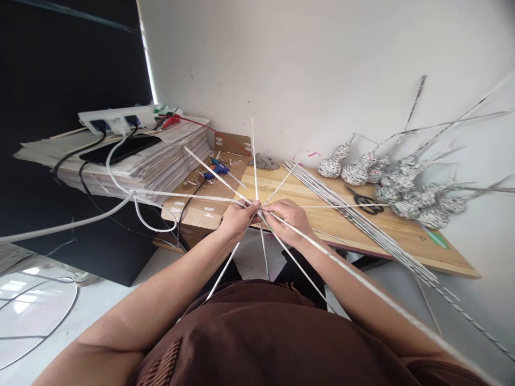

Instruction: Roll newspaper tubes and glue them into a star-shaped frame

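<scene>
Several thin white rolled-paper sticks [255, 155] cross at one centre and spread out from it like spokes. My left hand [238, 219] pinches that crossing from the left, thumb on top. From the right, my right hand [290, 219] is closed at the same centre, fingertips on the sticks. One long paper stick [362, 274] runs from my right fingers over the right forearm to the lower right corner. The crossing itself is partly covered by my fingers. It is held up at the table's front edge.
A bundle of paper sticks [362, 228] lies slanted over the wooden table [402, 230]. Behind it are black scissors [364, 201] and several woven paper gourds [330, 167]. At left, a paper stack [181, 155] carries a phone [120, 148] and power strip [116, 115]; a blue glue gun [216, 170] lies on cardboard.
</scene>
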The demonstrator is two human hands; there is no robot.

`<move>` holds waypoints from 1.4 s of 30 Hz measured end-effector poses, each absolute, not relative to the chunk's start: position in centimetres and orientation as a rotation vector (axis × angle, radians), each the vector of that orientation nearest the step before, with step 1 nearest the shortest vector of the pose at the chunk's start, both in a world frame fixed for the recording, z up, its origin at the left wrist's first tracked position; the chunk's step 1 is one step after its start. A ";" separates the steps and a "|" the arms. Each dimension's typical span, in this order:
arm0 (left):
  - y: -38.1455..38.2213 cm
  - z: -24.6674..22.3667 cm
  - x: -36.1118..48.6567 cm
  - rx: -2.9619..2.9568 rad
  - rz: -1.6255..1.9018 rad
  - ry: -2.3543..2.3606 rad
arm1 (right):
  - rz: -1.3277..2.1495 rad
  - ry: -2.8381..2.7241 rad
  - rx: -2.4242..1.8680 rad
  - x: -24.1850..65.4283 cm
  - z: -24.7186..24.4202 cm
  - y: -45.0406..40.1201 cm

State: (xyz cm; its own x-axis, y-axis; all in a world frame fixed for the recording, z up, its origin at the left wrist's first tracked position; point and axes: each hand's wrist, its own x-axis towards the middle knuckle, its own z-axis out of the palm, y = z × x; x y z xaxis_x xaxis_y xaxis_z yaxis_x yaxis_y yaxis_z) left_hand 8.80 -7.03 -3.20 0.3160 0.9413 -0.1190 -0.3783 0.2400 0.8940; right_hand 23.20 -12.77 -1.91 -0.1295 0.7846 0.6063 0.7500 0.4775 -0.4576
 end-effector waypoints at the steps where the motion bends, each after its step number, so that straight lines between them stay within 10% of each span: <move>1: -7.0 -3.2 8.8 0.875 1.041 0.784 | 0.068 -1.884 -1.274 23.3 -2.0 -12.8; 17: -7.4 -2.5 8.8 0.814 1.043 0.717 | 0.117 -1.887 -1.234 23.5 -2.0 -13.5; 30: -6.3 -2.9 9.2 0.841 1.256 0.752 | 1.415 -0.981 -1.271 21.6 -2.5 -14.1; 42: -6.6 -2.7 9.5 0.921 1.252 0.680 | -0.052 -1.749 -1.603 24.3 2.0 -13.6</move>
State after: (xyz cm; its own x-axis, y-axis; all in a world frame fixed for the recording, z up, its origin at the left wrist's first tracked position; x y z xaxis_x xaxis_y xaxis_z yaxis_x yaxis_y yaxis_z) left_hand 9.49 -6.56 -2.70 0.2065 0.9770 0.0535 -0.4873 0.0552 0.8715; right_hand 24.34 -13.55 2.00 0.0655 0.8404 0.5380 0.8709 0.2151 -0.4420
